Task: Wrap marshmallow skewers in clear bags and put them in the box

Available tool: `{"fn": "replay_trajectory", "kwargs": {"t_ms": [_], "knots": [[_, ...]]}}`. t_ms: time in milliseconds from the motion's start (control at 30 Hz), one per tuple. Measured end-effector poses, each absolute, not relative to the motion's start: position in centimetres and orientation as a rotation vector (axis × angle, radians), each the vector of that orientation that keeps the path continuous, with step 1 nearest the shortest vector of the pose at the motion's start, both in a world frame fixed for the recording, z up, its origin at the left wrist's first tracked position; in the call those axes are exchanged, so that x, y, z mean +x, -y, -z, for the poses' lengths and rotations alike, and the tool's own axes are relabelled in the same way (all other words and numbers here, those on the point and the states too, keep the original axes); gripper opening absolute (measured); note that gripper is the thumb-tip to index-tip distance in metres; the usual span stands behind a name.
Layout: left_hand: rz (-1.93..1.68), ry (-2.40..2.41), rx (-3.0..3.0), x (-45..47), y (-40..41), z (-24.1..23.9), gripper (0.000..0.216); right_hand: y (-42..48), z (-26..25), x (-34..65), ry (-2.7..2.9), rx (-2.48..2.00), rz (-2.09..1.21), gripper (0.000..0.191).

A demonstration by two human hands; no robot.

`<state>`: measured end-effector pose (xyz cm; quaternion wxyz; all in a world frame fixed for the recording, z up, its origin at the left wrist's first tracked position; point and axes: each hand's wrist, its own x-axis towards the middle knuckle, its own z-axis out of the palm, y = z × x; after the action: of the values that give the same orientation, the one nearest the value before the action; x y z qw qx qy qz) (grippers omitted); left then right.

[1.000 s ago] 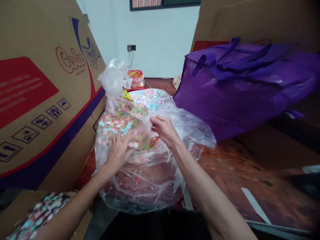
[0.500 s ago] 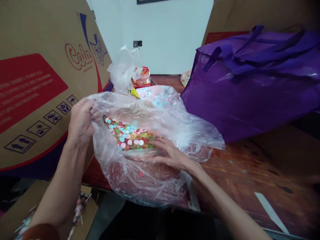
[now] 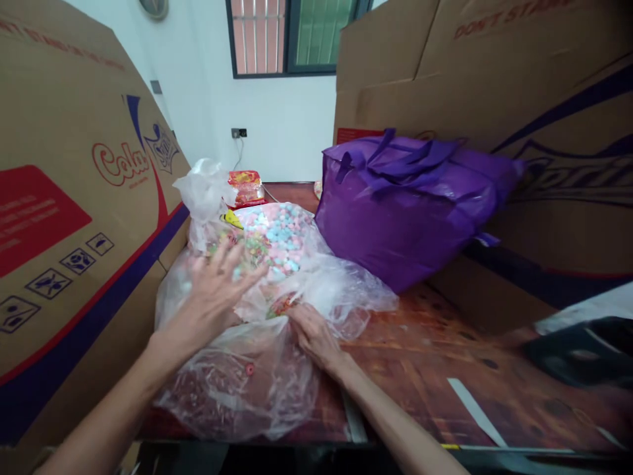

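On the table, a clear plastic bag (image 3: pixel 237 402) lies slack with its mouth partly open. Orange and green candies (image 3: pixel 281 305) show in the gap, and one red ring candy (image 3: pixel 250 369) sits in the front fold. My left hand (image 3: pixel 212 287) hovers above the bag's left side with its fingers spread, somewhat blurred. At the near rim of the mouth, my right hand (image 3: pixel 314 336) has its fingers curled on the plastic. Pink and blue round candies (image 3: pixel 284 231) are visible through plastic just behind. A knotted white bag top (image 3: pixel 205 191) stands up at the left.
A purple bag (image 3: pixel 390 218) sits on the wooden table (image 3: pixel 395 382) at the right. Large cardboard boxes (image 3: pixel 59 218) flank both sides. A red packet (image 3: pixel 246 188) lies at the back. Something dark and blurred (image 3: pixel 583 356) is at the right edge.
My left hand has let go of the bag's left rim and moved inward with fingers spread. My right hand has left the candies for the near rim. The bag mouth has narrowed; the view has tilted up.
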<state>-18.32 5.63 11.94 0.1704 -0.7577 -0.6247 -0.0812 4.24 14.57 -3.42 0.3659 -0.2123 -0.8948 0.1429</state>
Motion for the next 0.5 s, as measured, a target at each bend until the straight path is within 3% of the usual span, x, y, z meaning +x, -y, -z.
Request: {"fn": "replay_trajectory", "kwargs": {"t_ms": [100,267,400,500], "knots": [[0.309,1.78,-2.376,-17.2,-8.1,-9.2,0.069,-12.4,3.4,3.8,2.312,-0.57,-0.458,0.032],[1.396,2.139,-2.517,-16.8,-11.6,-6.6,0.011,-9.2,3.3,4.1,2.354,-0.741,-0.572,0.027],[2.63,2.134,-1.687,-16.7,-13.0,-9.1,0.015,-9.8,1.3,5.1,2.292,-0.706,-0.843,0.023],[2.854,2.058,-1.317,-17.6,-13.3,-11.6,0.018,-11.8,-0.3,5.6,2.252,-0.656,-0.838,0.027]]}}
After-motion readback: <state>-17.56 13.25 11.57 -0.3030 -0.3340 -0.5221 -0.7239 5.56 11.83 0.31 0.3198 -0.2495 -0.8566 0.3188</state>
